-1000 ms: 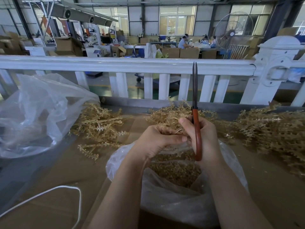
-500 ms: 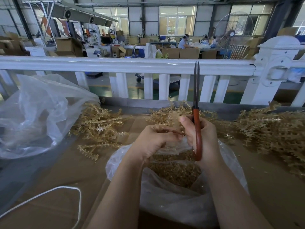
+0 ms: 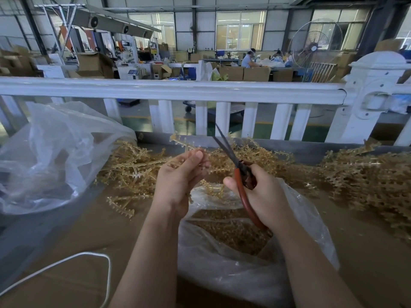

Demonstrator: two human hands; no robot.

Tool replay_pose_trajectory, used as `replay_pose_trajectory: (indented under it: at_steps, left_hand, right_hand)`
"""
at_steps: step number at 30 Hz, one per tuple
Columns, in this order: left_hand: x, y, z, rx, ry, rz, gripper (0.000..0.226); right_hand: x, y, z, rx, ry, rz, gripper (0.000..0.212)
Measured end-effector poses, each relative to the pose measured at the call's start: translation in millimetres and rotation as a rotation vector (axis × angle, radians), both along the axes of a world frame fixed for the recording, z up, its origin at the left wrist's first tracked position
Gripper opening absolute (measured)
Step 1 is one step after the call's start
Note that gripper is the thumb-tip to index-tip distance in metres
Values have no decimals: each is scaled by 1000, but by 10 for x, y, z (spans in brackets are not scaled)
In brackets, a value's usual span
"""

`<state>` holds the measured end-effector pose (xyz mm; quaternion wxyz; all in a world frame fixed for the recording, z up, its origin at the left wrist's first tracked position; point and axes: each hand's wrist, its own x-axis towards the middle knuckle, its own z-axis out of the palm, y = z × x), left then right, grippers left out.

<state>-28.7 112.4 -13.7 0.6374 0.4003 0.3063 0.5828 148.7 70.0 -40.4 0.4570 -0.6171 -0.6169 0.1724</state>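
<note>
My left hand [image 3: 178,181] pinches a thin tan plastic sprue [image 3: 181,142] with small teeth along it, its free end pointing up and to the left. My right hand [image 3: 264,196] grips a pair of red-handled scissors [image 3: 241,185]; the dark blades lean up and left, slightly parted, close to the sprue. Below both hands lies a clear plastic bag [image 3: 251,263], open at the top and holding many small tan cut pieces [image 3: 231,232].
Piles of tan sprues lie at the left [image 3: 131,167] and at the right [image 3: 367,181] on the brown cardboard-covered table [image 3: 73,252]. A crumpled clear bag [image 3: 51,156] sits far left. A white cord [image 3: 89,261] loops at the near left. A white railing [image 3: 200,90] runs behind.
My left hand has lifted and turned, raising a sprue up to the left. The scissors have tilted from upright to leaning left, and the blades have parted a little.
</note>
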Motion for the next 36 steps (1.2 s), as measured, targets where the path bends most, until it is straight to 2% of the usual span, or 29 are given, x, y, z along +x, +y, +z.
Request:
replay_pose_trajectory:
  at_steps: [4, 9, 15, 22, 36]
  left_hand:
    - [-5, 1, 9, 12, -4, -9, 24]
    - [-10, -4, -2, 85, 39, -13, 12]
    - [-25, -24, -2, 141, 104, -7, 8]
    - [-56, -33, -6, 167, 126, -37, 10]
    - [-72, -35, -8, 174, 76, -70, 11]
  right_hand:
    - [-1, -8, -20, -28, -116, 10, 59]
    - [-2, 5, -38, -28, -224, -13, 54]
    - [-7, 6, -50, -20, -253, -19, 54]
    - [-46, -25, -13, 2, -246, -31, 70]
    - [-44, -29, -26, 17, -220, -23, 73]
